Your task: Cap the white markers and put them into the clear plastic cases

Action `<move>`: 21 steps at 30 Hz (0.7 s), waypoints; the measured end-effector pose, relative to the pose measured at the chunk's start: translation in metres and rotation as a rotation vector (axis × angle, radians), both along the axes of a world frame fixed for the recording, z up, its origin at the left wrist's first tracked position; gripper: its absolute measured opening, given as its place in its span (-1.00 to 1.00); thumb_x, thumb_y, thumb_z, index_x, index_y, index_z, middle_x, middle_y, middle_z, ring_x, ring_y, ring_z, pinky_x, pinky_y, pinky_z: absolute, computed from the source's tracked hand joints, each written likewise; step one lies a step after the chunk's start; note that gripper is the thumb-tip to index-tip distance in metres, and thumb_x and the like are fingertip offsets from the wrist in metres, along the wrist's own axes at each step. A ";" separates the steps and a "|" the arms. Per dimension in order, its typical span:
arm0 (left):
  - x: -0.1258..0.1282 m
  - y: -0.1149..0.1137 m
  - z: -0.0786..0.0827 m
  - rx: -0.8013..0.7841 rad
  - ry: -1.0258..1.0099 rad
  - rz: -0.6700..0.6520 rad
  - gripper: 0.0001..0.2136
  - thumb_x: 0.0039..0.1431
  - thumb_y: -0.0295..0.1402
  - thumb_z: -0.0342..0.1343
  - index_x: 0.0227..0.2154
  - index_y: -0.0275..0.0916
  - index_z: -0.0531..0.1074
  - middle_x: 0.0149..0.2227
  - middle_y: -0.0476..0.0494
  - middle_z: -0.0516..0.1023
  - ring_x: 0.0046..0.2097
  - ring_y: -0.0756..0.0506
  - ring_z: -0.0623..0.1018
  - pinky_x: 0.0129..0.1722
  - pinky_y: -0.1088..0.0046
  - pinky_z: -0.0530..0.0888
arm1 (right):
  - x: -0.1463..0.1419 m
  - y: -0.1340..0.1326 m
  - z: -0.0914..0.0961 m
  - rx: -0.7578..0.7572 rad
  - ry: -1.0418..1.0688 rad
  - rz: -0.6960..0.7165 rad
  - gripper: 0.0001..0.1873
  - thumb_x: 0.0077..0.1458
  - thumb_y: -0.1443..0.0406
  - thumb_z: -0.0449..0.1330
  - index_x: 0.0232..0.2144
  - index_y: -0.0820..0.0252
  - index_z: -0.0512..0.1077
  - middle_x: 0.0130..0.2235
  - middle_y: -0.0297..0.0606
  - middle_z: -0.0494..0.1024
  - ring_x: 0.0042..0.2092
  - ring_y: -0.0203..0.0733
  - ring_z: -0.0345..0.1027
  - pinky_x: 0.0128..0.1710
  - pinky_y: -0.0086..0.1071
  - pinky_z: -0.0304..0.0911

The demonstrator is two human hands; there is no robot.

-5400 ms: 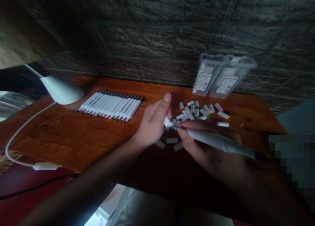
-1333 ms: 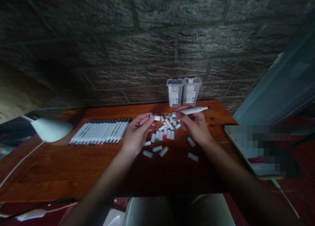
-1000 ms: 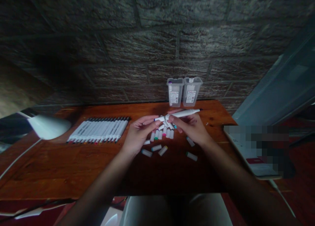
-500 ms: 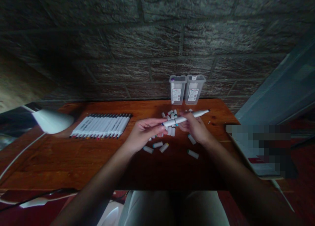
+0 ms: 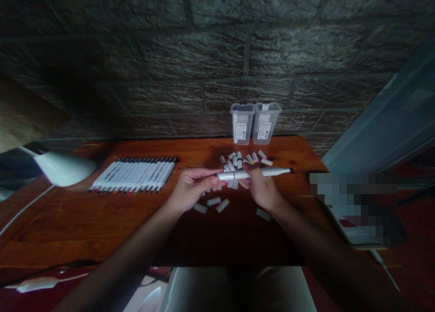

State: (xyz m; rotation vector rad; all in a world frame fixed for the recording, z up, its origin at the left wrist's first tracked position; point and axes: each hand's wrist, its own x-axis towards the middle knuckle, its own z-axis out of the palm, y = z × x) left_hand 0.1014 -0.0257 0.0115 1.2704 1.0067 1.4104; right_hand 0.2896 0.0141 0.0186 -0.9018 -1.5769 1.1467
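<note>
A white marker (image 5: pixel 268 172) lies almost level between my hands, its dark tip end pointing right. My right hand (image 5: pixel 263 192) is closed around the middle of its barrel. At the left end, the fingers of my left hand (image 5: pixel 190 187) pinch a white marker cap (image 5: pixel 225 176). The cap lines up with the barrel, and a thin seam shows between them. Beneath and behind the hands lies a scatter of loose white caps (image 5: pixel 238 158) with coloured ends. Closer to me are a yellow-ended cap (image 5: pixel 223 205) and a green-ended cap (image 5: pixel 263 214).
A row of white markers (image 5: pixel 134 175) lies side by side on the wooden desk (image 5: pixel 112 226). Two clear plastic cases (image 5: pixel 243 122) stand against the stone-patterned wall. On the left is a white lamp (image 5: pixel 66 167) with a cord; a blurred-out object (image 5: pixel 356 208) sits at right.
The marker has tilted from slanting up at the right to nearly level. The teal band visible between cap and barrel before is now out of sight. My view has shifted slightly.
</note>
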 end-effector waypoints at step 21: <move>0.014 0.003 0.004 0.244 0.415 0.099 -0.77 0.08 -0.37 0.30 -0.18 -0.27 0.56 -0.41 -0.04 0.57 -0.41 0.04 0.49 -0.39 0.55 0.43 | 0.005 0.022 0.018 -0.022 0.167 0.013 -0.58 0.03 -0.06 0.25 -0.45 0.18 0.43 -0.53 -0.39 0.43 -0.52 -0.35 0.21 -0.53 -0.43 0.12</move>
